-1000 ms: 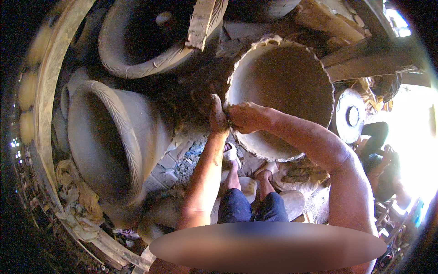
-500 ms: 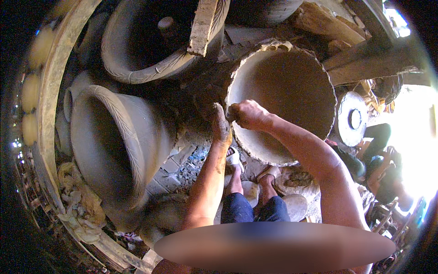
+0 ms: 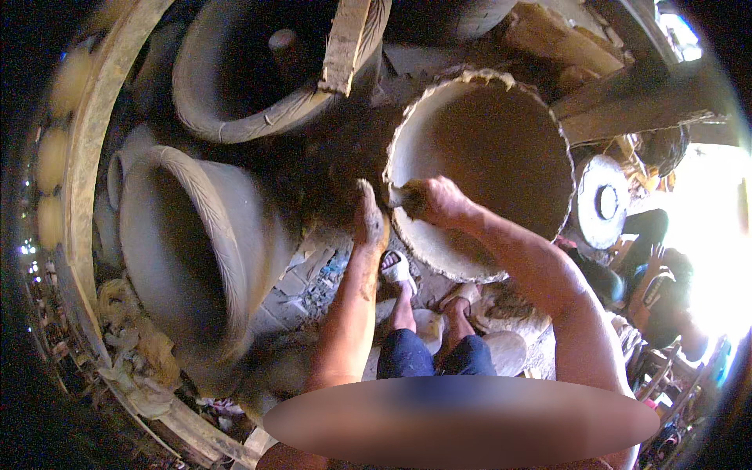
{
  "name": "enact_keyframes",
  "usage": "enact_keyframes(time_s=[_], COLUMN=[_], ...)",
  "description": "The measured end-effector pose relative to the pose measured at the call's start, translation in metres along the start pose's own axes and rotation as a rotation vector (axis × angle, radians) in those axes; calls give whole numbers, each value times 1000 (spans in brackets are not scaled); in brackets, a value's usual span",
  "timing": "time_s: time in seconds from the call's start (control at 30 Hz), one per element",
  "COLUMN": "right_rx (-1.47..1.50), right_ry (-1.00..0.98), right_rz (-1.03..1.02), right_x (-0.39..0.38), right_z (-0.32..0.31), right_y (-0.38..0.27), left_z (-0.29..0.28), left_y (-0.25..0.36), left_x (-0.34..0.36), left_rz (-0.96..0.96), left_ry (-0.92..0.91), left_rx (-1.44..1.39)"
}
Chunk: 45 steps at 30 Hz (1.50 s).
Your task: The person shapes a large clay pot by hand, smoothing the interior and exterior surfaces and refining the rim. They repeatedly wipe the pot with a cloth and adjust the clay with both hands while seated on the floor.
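On the clay pot (image 3: 501, 149) rim — left hand (image 3: 370, 219) outside, right hand (image 3: 435, 200) inside.

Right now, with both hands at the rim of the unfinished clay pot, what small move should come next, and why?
Probably slide both hands a little further along the rim. The left hand presses the outer wall of the large unfinished grey clay pot, the right hand grips its rim from inside, and the rim ahead looks ragged.
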State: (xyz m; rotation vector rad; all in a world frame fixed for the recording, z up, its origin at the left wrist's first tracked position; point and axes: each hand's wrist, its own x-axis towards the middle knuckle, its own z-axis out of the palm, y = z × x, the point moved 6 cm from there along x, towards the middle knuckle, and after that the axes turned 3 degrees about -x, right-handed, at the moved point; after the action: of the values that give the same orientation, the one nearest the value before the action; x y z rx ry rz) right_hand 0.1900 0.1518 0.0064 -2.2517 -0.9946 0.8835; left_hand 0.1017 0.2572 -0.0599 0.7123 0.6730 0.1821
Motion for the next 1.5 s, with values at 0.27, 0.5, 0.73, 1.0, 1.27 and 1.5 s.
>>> enact_keyframes(time_s=[0.27, 0.5, 0.73, 1.0, 1.27, 1.5], right_rx=[-326, 211, -292, 224, -201, 74], right_ry=[-68, -265, -23, -136, 66, -186], right_rz=[-483, -27, -153, 73, -71, -160], right_x=[5, -2, 10, -3, -8, -21], right_z=[-4, -3, 4, 6, 11, 35], right_y=[-53, 0, -17, -16, -22, -36], left_z=[-1, 22, 1, 17, 6, 3], left_y=[-18, 40, -8, 5, 16, -18], left_x=[18, -9, -4, 6, -28, -4], left_rz=[-156, 169, -63, -54, 783, -241], left_ry=[220, 80, 105, -68, 99, 35], left_rx=[-35, 34, -73, -77, 1048, -123])
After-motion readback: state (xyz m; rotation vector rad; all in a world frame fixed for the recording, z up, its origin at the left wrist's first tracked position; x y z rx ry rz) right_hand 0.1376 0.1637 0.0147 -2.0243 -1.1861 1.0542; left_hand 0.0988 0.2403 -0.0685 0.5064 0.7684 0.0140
